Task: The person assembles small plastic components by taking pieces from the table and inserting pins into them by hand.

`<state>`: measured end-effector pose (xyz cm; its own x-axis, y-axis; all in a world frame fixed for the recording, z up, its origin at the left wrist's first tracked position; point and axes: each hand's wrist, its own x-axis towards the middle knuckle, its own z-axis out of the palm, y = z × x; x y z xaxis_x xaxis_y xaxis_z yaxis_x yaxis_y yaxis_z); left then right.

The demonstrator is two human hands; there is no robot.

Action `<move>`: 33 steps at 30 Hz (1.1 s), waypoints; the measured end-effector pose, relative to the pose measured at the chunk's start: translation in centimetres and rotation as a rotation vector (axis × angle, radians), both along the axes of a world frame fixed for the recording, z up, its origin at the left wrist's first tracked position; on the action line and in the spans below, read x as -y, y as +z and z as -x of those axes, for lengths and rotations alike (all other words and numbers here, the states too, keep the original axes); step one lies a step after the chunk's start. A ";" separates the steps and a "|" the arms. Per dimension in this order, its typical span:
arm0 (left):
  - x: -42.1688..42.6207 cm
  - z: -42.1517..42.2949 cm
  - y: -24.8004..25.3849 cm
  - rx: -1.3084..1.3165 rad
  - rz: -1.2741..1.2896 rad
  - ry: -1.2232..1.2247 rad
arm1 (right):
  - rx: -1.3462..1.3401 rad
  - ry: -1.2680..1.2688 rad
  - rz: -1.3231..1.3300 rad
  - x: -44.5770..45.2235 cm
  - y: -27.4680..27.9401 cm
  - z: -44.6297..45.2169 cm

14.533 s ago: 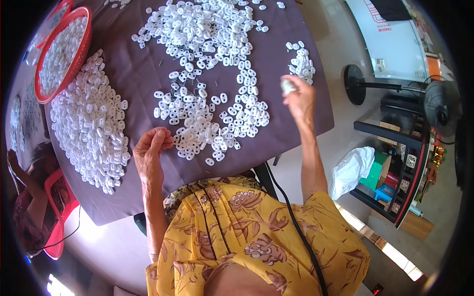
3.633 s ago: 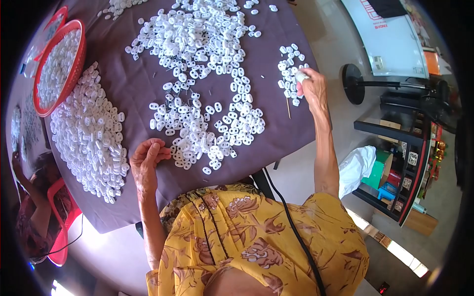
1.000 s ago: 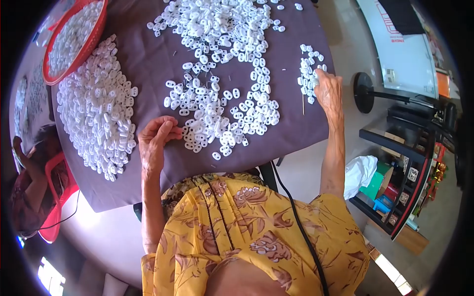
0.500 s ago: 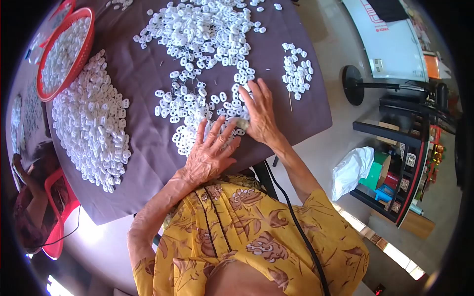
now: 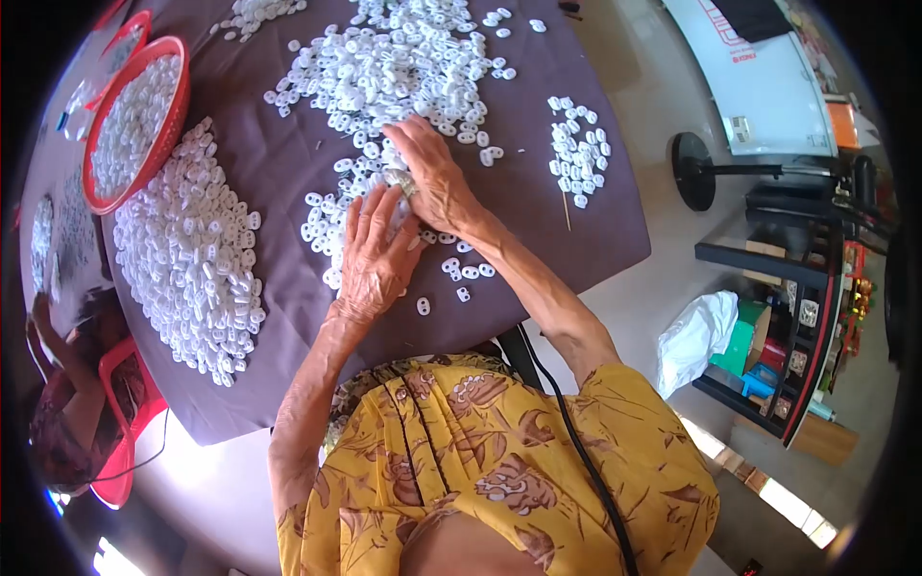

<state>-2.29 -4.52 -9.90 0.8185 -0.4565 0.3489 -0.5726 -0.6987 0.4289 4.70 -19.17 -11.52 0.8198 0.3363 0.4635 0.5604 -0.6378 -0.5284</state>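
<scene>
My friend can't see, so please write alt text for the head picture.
A left hand and right hand close together over small white pieces on a dark cloth. At left are a pile and a red basket of more.

Smooth, hard-looking white plastic in these little two-holed pieces [image 5: 384,77], spilling from the tabletop's far edge toward its near edge, right under the hands [image 5: 403,211]. And there's more of that pale plastic heaped by the left edge, catching light on its rounded rims! Beneath it all, dull purple-brown cloth [image 5: 538,240] covers the tabletop, matt and softly creased, smooth out toward the right corner. Over at the far left, the red basket [image 5: 175,125] is plastic, perforated, with a slight shine along its rim. Near the right edge, a thin tan stick [image 5: 567,211] looks like wood, plain and matt, beside the small white cluster.
</scene>
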 end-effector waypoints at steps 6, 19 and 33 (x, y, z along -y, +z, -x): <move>-2.3 2.4 2.4 -0.029 0.122 0.110 | 0.058 -0.206 -0.097 5.1 2.5 -0.9; -4.1 2.6 0.2 -0.156 0.116 0.313 | -0.209 0.003 -0.175 1.6 2.8 0.1; -2.3 3.4 0.1 -0.156 -0.065 0.168 | -0.119 0.157 0.371 3.3 1.3 7.7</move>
<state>-5.64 -2.21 -9.77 0.9265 -0.3267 0.1865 -0.3762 -0.8078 0.4539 -3.04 -22.43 -10.25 0.7861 0.5873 0.1925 0.6144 -0.7091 -0.3459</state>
